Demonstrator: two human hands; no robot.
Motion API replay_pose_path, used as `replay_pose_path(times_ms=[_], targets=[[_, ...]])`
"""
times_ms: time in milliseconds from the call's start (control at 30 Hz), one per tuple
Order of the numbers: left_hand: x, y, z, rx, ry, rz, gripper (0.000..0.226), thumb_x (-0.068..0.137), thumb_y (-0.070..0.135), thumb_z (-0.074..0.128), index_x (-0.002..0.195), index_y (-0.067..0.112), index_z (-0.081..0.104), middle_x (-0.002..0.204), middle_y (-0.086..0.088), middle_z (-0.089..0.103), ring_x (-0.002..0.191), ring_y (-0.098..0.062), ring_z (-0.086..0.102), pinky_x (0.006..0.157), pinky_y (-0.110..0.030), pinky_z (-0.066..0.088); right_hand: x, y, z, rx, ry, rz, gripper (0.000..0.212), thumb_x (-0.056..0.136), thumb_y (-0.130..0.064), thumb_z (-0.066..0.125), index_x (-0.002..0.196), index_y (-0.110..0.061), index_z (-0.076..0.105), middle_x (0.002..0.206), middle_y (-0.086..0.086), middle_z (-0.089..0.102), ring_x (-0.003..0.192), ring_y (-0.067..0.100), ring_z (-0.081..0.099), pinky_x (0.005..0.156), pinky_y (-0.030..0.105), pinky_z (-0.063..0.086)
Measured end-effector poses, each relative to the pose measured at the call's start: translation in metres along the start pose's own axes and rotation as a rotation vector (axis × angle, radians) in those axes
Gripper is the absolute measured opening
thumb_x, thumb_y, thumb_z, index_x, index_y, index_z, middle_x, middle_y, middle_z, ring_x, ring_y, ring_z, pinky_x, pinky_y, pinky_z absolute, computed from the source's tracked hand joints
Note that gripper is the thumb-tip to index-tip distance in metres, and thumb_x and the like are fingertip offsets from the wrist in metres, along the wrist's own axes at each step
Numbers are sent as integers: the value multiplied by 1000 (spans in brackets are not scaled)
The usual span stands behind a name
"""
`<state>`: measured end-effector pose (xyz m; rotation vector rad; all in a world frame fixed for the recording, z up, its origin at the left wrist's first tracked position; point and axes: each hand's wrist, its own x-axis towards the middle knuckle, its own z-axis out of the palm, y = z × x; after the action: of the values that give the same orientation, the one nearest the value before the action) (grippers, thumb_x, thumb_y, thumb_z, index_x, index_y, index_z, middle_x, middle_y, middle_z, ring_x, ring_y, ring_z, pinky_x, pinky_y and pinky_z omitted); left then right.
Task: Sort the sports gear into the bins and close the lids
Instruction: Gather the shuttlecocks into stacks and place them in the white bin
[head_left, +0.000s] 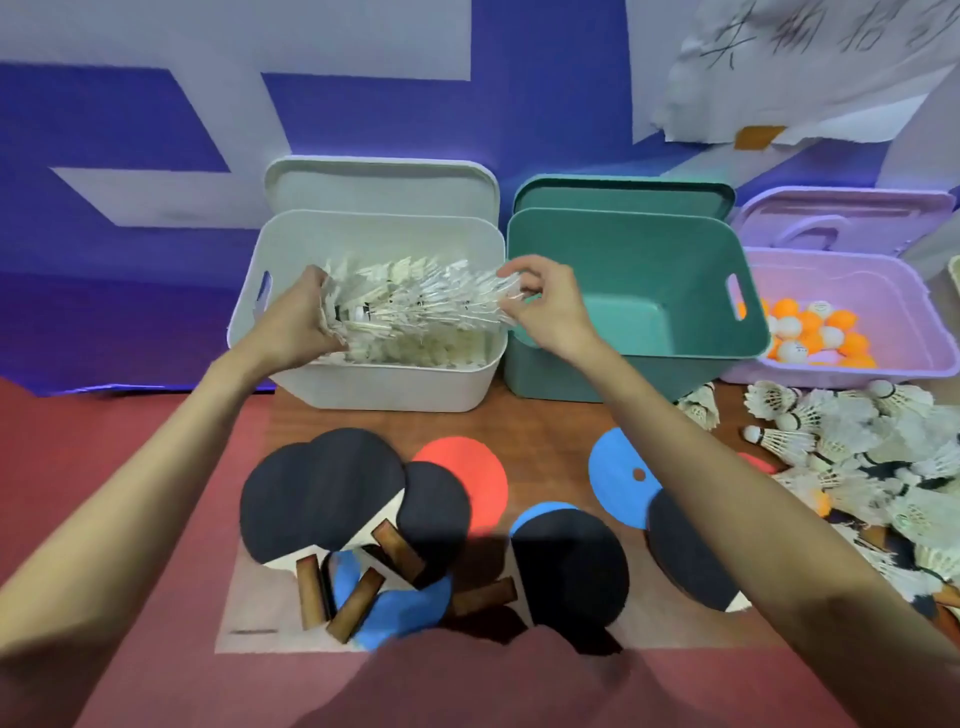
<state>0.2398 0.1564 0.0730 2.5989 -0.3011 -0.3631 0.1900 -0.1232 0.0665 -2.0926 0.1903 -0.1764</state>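
A crumpled white paper sheet on the far right wall carries large handwritten characters, too blurred and cut off to read. Nothing else bears legible text.

A brown wooden tabletop is seen carrying three open plastic bins along its far edge: a white bin, a teal bin and a lilac bin. Round table-tennis paddles with black, red and blue faces are spread across the front. White feathered shuttlecocks are heaped at the right.
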Motion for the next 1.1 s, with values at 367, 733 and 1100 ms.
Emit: replay_pose_path(times_ms=[367, 733, 1100], targets=[[61, -59, 10, 105, -361, 13, 56, 70, 18, 80, 110, 9, 42, 102, -11, 55, 92, -30, 55, 78, -42, 46, 28, 0, 54, -538, -262, 143, 19, 69, -1, 68, 80, -17, 65, 82, -1, 63, 85, 20, 59, 81, 28, 42], [79, -49, 38, 356, -708, 98, 47, 74, 36, 65, 107, 8, 43, 103, -13, 55, 83, -25, 52, 72, -36, 42, 22, 12, 79, -1096, -323, -110, 22, 75, -2, 65, 90, -17, 70, 85, 5, 65, 98, 24, 49, 74, 32, 16], [66, -54, 31, 182, -521, -12, 66, 86, 26, 68, 142, 12, 37, 145, -9, 41, 131, -27, 41, 104, -33, 33, 24, -16, 64, -1129, -502, -148, 11, 90, -18, 53, 89, -13, 63, 97, 7, 56, 106, 29, 44, 89, 38, 26]])
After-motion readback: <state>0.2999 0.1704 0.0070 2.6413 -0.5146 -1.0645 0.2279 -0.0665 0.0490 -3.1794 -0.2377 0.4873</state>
